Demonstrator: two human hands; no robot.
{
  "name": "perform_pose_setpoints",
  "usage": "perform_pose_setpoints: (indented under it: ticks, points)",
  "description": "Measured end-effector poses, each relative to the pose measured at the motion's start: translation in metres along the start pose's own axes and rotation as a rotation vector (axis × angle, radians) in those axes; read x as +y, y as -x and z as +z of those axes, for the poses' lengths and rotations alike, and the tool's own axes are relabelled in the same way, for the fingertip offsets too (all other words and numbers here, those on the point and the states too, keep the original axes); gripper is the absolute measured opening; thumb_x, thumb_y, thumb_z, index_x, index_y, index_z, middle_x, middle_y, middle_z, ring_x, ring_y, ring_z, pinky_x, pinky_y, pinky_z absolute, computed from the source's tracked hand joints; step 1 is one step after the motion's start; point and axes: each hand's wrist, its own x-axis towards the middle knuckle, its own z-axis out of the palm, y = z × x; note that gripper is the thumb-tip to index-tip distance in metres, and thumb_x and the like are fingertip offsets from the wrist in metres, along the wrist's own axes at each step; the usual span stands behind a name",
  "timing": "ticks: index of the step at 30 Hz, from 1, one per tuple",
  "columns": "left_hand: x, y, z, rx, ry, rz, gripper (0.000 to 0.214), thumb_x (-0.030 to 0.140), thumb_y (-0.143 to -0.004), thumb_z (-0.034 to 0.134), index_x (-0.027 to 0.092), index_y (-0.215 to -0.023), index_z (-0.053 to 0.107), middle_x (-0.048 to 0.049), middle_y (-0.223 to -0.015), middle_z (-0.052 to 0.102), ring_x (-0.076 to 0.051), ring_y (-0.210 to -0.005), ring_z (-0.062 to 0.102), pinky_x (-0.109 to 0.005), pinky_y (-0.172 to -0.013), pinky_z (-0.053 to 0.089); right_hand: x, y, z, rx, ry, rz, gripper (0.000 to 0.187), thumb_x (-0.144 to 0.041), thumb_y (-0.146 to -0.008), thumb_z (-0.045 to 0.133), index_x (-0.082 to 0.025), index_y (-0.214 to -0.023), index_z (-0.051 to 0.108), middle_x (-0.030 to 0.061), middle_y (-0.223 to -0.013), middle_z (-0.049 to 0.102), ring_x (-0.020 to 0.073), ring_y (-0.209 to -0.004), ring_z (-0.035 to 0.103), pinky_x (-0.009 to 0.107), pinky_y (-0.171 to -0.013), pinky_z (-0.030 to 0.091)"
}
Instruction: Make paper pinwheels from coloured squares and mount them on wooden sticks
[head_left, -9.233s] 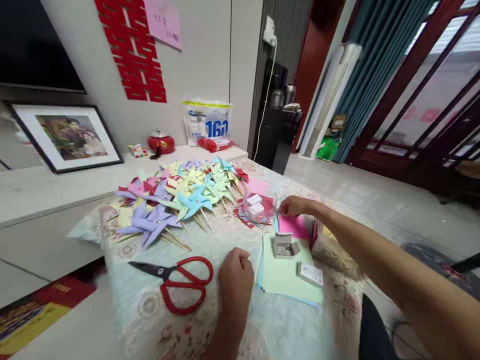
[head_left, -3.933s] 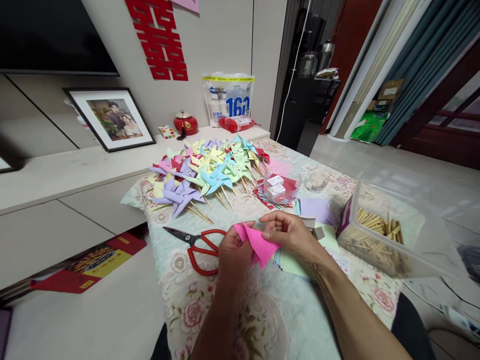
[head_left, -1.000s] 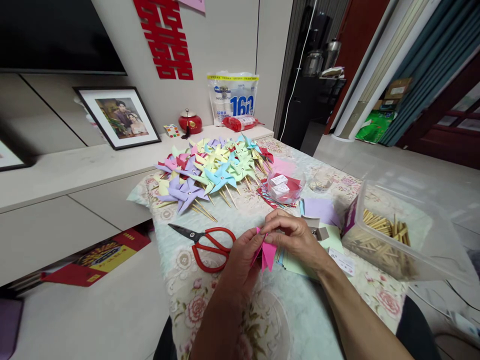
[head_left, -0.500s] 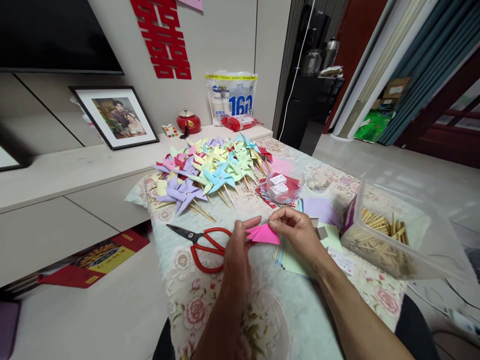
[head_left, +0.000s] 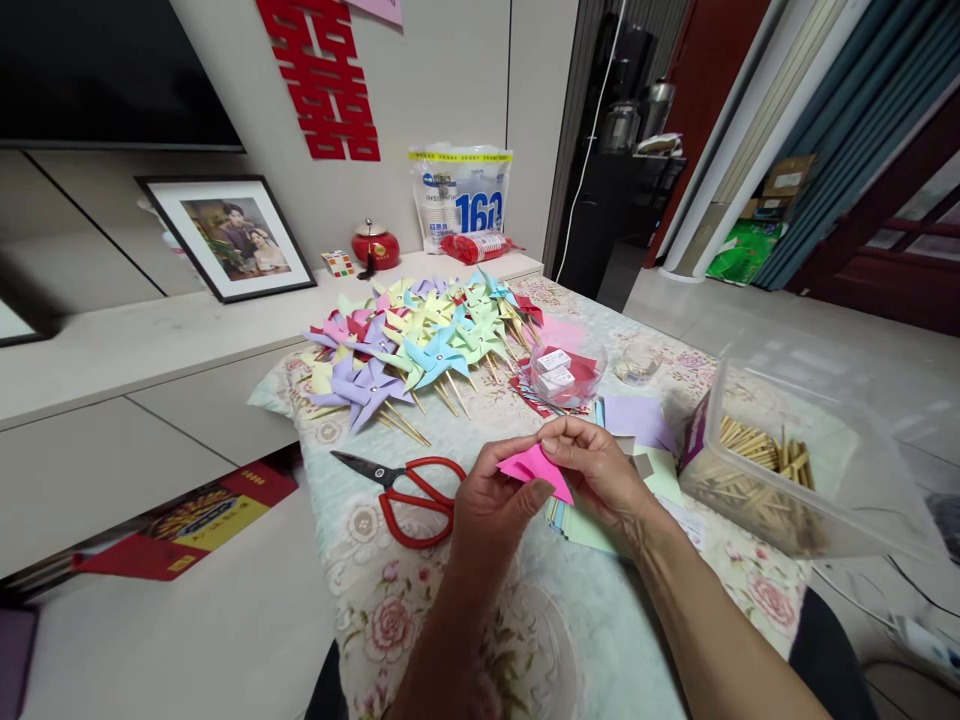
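Between both hands is a bright pink sheet of paper [head_left: 541, 468], partly folded, held a little above the table. My left hand [head_left: 495, 500] grips its left and lower side, the thumb lying on the near edge. The fingers of my right hand [head_left: 592, 465] pinch its upper right part. Left of my left hand lie red-handled scissors [head_left: 405, 490], blades toward the far left. Under and beyond my right hand is a stack of coloured paper [head_left: 592, 530]. Finished paper pinwheels [head_left: 431, 340] on wooden sticks are heaped at the far side.
A clear plastic bin [head_left: 750, 480] of short wooden sticks stands at the right. A round clear container [head_left: 570, 370] with small white boxes sits behind the hands. The flowered tablecloth [head_left: 394, 625] covers the table, with a white cabinet [head_left: 150, 350] beyond its left side.
My left hand has moved right and closed on the pink paper, its thumb coming over the near edge. The paper has turned and its lower corner points more toward me.
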Motion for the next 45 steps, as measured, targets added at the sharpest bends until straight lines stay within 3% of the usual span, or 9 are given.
perform_pose_setpoints:
  ticks: [14,27,33,37,45]
  points:
    - [0.001,0.000,0.002,0.122,-0.112,-0.002,0.036,0.032,-0.068,0.082,0.017,-0.099,0.071,0.0027,-0.065,0.066,-0.010,-0.055,0.057,-0.023,-0.058,0.047,-0.001,0.001,0.000,-0.017,0.007,-0.022,0.028,-0.031,-0.058,0.092,-0.018,-0.074,0.072,-0.0051,-0.055,0.061,0.0081,-0.050,0.052,0.021,-0.051,0.038]
    - [0.003,0.001,0.000,0.061,0.002,-0.004,0.038,0.030,-0.065,0.085,0.018,-0.098,0.071,0.0027,-0.065,0.066,-0.010,-0.055,0.058,-0.022,-0.057,0.048,0.000,0.001,-0.002,-0.037,-0.050,0.030,0.031,-0.032,-0.058,0.092,-0.018,-0.077,0.072,-0.0016,-0.064,0.067,0.0114,-0.055,0.057,0.024,-0.052,0.042]
    - [0.002,0.000,0.001,0.145,-0.121,-0.011,0.035,0.028,-0.070,0.079,0.017,-0.101,0.070,0.0027,-0.064,0.067,-0.010,-0.054,0.059,-0.022,-0.058,0.048,0.001,-0.001,-0.002,0.024,0.074,-0.104,0.030,-0.031,-0.058,0.092,-0.018,-0.077,0.073,-0.0048,-0.058,0.059,0.0085,-0.053,0.050,0.022,-0.052,0.036]
    - [-0.001,-0.002,-0.001,0.223,-0.176,-0.022,0.038,0.028,-0.068,0.079,0.015,-0.102,0.070,0.0037,-0.060,0.065,-0.009,-0.050,0.056,-0.022,-0.054,0.045,0.005,-0.004,-0.005,0.033,0.161,-0.172,0.032,-0.031,-0.058,0.092,-0.019,-0.080,0.073,-0.0037,-0.063,0.063,0.0094,-0.057,0.052,0.023,-0.056,0.038]
    - [-0.008,-0.007,-0.008,0.284,-0.198,-0.026,0.022,0.034,-0.069,0.077,0.015,-0.075,0.069,0.0046,-0.048,0.057,-0.009,-0.046,0.047,-0.020,-0.049,0.038,0.004,-0.001,-0.001,-0.027,0.266,-0.175,0.032,-0.039,-0.066,0.087,-0.020,-0.088,0.074,-0.0032,-0.066,0.061,0.0111,-0.059,0.051,0.026,-0.058,0.038]
